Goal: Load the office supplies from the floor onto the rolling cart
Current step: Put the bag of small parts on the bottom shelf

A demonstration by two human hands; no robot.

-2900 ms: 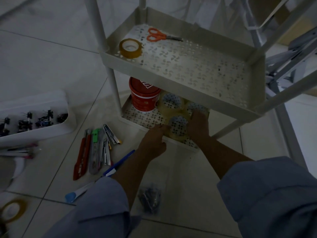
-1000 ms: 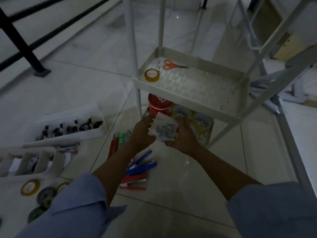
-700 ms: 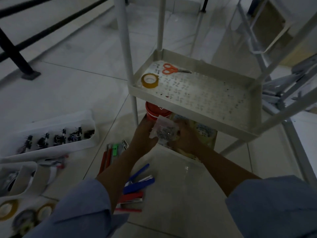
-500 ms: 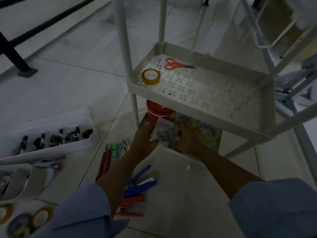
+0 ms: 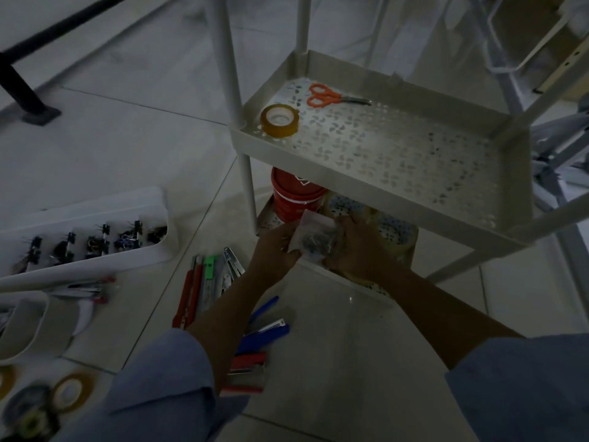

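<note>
The fingers [image 5: 284,240] of the left hand [image 5: 272,253] and those of the right hand [image 5: 355,247] curl round opposite edges of a small clear bag [image 5: 315,239] of dark bits, likely clips. They pinch it between them at the front of the cart's bottom shelf [image 5: 266,218], under the middle shelf [image 5: 382,186].

Already loaded are orange scissors [image 5: 334,97] and a brown tape roll [image 5: 279,120] on the middle shelf, and a red tub [image 5: 296,196] and clear tape rolls [image 5: 395,224] on the bottom one.

Left on the floor are a white tray [image 5: 95,205] of binder clips, box cutters [image 5: 194,291], staplers [image 5: 264,334] and more tape [image 5: 71,390]. I judge the task well under half done.
</note>
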